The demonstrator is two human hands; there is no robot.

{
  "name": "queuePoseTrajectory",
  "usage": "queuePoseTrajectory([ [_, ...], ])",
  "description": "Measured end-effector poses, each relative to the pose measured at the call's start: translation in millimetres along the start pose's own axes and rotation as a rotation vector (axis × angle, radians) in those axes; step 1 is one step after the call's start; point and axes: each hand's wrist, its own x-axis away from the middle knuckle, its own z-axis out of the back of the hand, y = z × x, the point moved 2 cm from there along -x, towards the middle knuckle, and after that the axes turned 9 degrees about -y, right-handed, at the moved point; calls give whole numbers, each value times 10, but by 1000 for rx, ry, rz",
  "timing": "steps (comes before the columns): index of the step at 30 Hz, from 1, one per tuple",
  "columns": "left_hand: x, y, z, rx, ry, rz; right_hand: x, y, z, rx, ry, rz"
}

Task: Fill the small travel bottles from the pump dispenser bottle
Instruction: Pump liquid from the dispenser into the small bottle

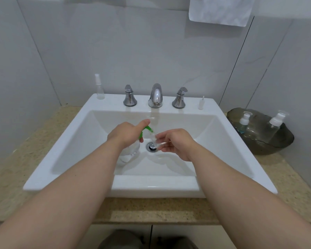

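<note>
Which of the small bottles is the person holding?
The clear one in the right hand, over the drain; the spray bottle stands on the sink ledge, two others sit in the dark bowl.

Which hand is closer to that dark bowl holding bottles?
Right. The right hand, holding a travel bottle, has the bowl off to its right; the left hand is farther left, on the pump bottle.

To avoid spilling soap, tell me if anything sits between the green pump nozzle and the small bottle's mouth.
Nothing visible does. The left hand holds the pump dispenser, its green nozzle meeting the top of the small clear bottle pinched in the right hand. The bottle's mouth is too blurred to make out.
</note>
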Motion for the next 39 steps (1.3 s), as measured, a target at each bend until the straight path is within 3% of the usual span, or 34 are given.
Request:
queuePoseTrajectory([
  [7, -24, 17, 10, 39, -3, 11, -26, -10, 10, -123, 3, -41],
  [23, -93, 13, -7, 84, -46, -28, -16, 17, -8, -98, -46, -60],
  [39, 1, 28, -11, -79, -14, -51, -21, 15, 19, -99, -32, -48],
])
